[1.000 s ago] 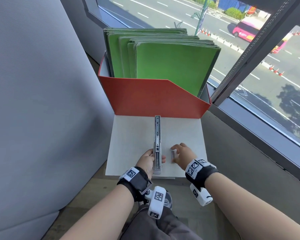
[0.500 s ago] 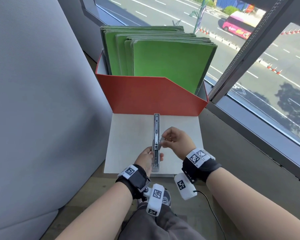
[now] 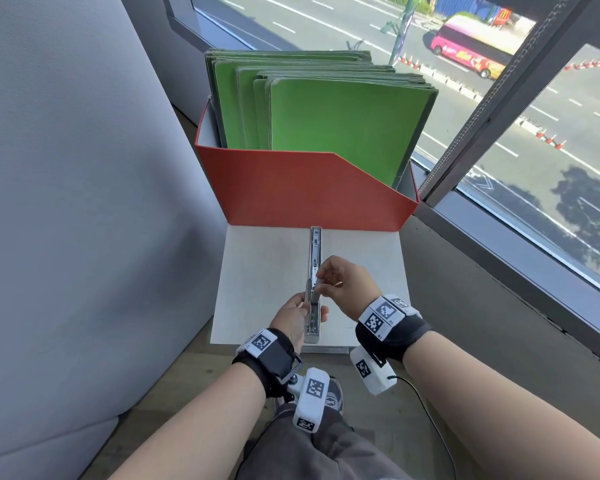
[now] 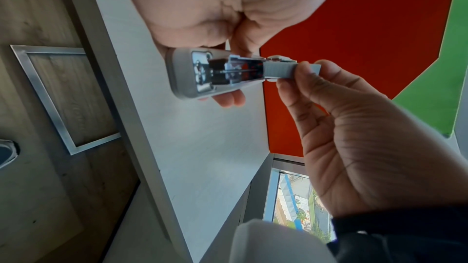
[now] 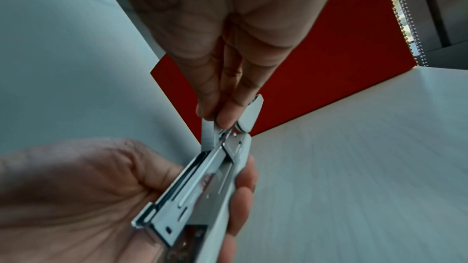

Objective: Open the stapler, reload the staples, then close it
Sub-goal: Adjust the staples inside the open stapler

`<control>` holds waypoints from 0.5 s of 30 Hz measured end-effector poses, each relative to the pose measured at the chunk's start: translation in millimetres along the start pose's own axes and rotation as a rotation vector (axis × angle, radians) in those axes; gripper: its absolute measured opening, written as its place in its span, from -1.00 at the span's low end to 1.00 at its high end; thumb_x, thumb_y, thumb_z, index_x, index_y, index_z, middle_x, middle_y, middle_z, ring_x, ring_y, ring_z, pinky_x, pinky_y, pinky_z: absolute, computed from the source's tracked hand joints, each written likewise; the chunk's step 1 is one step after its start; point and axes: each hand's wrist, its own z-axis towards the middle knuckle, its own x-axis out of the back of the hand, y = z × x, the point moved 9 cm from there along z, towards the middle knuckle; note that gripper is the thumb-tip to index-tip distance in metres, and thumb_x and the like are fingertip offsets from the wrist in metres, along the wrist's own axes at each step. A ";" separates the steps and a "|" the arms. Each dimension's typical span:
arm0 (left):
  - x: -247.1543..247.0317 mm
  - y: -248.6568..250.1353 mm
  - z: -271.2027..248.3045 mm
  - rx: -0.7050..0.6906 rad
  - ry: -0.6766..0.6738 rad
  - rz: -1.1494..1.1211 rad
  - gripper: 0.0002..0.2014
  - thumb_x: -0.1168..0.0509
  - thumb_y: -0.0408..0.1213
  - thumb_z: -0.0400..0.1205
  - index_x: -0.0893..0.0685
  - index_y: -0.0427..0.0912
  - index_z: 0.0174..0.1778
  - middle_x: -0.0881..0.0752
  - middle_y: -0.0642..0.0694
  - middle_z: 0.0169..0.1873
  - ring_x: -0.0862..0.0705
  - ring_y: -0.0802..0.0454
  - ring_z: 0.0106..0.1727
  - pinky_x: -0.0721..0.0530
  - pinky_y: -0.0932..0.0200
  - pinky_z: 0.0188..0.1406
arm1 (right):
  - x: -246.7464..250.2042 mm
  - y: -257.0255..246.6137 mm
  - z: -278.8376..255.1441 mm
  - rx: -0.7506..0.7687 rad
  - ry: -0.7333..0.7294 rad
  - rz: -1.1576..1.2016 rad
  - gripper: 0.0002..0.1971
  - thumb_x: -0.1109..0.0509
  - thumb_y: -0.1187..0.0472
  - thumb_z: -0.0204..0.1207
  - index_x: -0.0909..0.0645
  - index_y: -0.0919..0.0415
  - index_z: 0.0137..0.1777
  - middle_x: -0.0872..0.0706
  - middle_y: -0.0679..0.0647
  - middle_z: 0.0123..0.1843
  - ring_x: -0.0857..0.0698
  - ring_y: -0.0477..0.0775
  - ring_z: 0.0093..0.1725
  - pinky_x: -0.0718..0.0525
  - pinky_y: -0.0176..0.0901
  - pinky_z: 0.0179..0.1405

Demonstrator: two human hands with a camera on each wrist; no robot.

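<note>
1. Setting: white tabletop (image 3: 264, 271) beside a grey partition (image 3: 66, 202), with a large window (image 3: 551, 168) to the right giving onto a road.
2. At the far edge of the tabletop: red file box (image 3: 309, 192) holding upright green folders (image 3: 343, 123).
3. Stapler (image 3: 313, 289): swung fully open, laid out long and straight, pointing away toward the red file box. Metal staple channel exposed and facing up.
4. Left hand (image 3: 293, 318): fingers curled round the near end of the stapler, thumb on one side, fingertips (image 4: 229, 99) showing past the other. Near end raised off the tabletop in this grip.
5. Right hand (image 3: 347, 284): thumb and forefinger pinched on a strip of staples (image 4: 281, 70); remaining fingers loosely curled behind.
6. Strip position: near end set in the mouth of the channel, just beyond the left fingertips; far end between the right fingertips (image 5: 225, 119). Tilted in the right wrist view, not lying flat in the channel. Depth of seating cannot be told.
7. Far half of the stapler: extends past the right fingers, its tip close to the box wall; contact with the box not discernible.
8. Both wrists: black straps with white marker blocks (image 3: 383, 315).
</note>
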 end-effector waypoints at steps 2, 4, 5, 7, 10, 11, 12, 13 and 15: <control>-1.1 0.4 -0.5 -0.002 -0.003 -0.006 -0.70 0.03 -0.47 0.70 -0.62 -0.15 0.01 -0.72 -0.17 -0.23 -0.73 0.03 -0.29 -0.63 0.21 -0.31 | -1.3 -0.4 0.8 0.002 -0.004 -0.029 -0.75 -0.49 0.39 0.37 -0.54 0.03 -0.20 -0.78 0.15 -0.20 -0.75 0.16 -0.18 -0.76 0.01 -0.09; -2.1 0.5 -0.8 0.000 -0.008 -0.008 -0.70 0.02 -0.48 0.70 -0.61 -0.16 0.02 -0.72 -0.17 -0.24 -0.72 0.02 -0.29 -0.64 0.22 -0.31 | -4.0 -1.0 1.4 0.006 -0.019 -0.056 -0.76 -0.47 0.40 0.38 -0.54 0.03 -0.19 -0.74 0.09 -0.23 -0.71 0.11 -0.22 -0.70 -0.14 -0.16; -2.3 1.0 -1.1 -0.001 -0.011 -0.011 -0.70 0.02 -0.48 0.70 -0.61 -0.16 0.03 -0.71 -0.16 -0.26 -0.73 0.04 -0.31 -0.65 0.24 -0.34 | -5.7 -1.6 1.2 0.010 -0.028 -0.069 -0.77 -0.47 0.40 0.39 -0.55 0.05 -0.18 -0.72 0.06 -0.24 -0.68 0.08 -0.24 -0.65 -0.24 -0.20; -2.2 2.3 -1.6 -0.005 -0.015 -0.024 -0.70 0.03 -0.49 0.70 -0.61 -0.19 0.03 -0.69 -0.15 -0.28 -0.73 0.07 -0.35 -0.66 0.30 -0.43 | -8.3 -2.5 -0.3 0.019 -0.037 -0.075 -0.81 -0.45 0.42 0.38 -0.59 0.13 -0.14 -0.73 0.09 -0.23 -0.66 0.05 -0.26 -0.60 -0.33 -0.23; -1.3 2.9 -0.1 -0.015 -0.017 -0.033 -0.72 0.01 -0.48 0.70 -0.62 -0.21 0.04 -0.68 -0.15 -0.31 -0.69 -0.01 -0.29 -0.65 0.31 -0.43 | -10.1 -3.1 -2.9 0.041 -0.030 -0.084 -0.83 -0.44 0.44 0.37 -0.63 0.19 -0.12 -0.73 0.14 -0.18 -0.64 0.06 -0.23 -0.63 -0.25 -0.19; -2.0 4.1 -1.3 -0.022 -0.016 -0.032 -0.74 -0.01 -0.46 0.70 -0.62 -0.21 0.04 -0.68 -0.16 -0.32 -0.68 -0.03 -0.29 -0.64 0.28 -0.40 | -10.7 -2.9 -4.0 0.048 -0.026 -0.096 -0.84 -0.45 0.44 0.37 -0.65 0.21 -0.11 -0.71 0.11 -0.17 -0.63 0.05 -0.22 -0.60 -0.34 -0.21; -2.6 4.1 -1.3 -0.023 -0.016 -0.025 -0.75 -0.03 -0.45 0.69 -0.62 -0.21 0.05 -0.68 -0.17 -0.32 -0.67 -0.05 -0.29 -0.62 0.23 -0.36 | -11.8 -2.2 -5.2 0.049 -0.024 -0.106 -0.84 -0.46 0.43 0.37 -0.66 0.22 -0.09 -0.68 0.08 -0.17 -0.61 0.02 -0.22 -0.54 -0.46 -0.24; -3.8 4.4 -1.3 -0.026 -0.024 -0.024 -0.76 -0.04 -0.44 0.69 -0.62 -0.21 0.04 -0.68 -0.18 -0.30 -0.66 -0.06 -0.29 -0.60 0.19 -0.33 | -12.9 -2.0 -7.0 0.053 -0.022 -0.114 -0.85 -0.47 0.42 0.38 -0.67 0.25 -0.07 -0.65 0.05 -0.16 -0.59 0.00 -0.22 -0.48 -0.57 -0.28; -5.6 6.5 -2.0 -0.033 -0.036 -0.037 -0.75 -0.05 -0.46 0.68 -0.64 -0.17 -0.04 -0.70 -0.15 -0.28 -0.68 -0.01 -0.33 -0.63 0.20 -0.39 | -16.3 -0.8 -11.3 0.061 -0.017 -0.115 -0.85 -0.49 0.40 0.39 -0.68 0.28 -0.05 -0.61 0.03 -0.16 -0.57 -0.02 -0.23 -0.47 -0.61 -0.32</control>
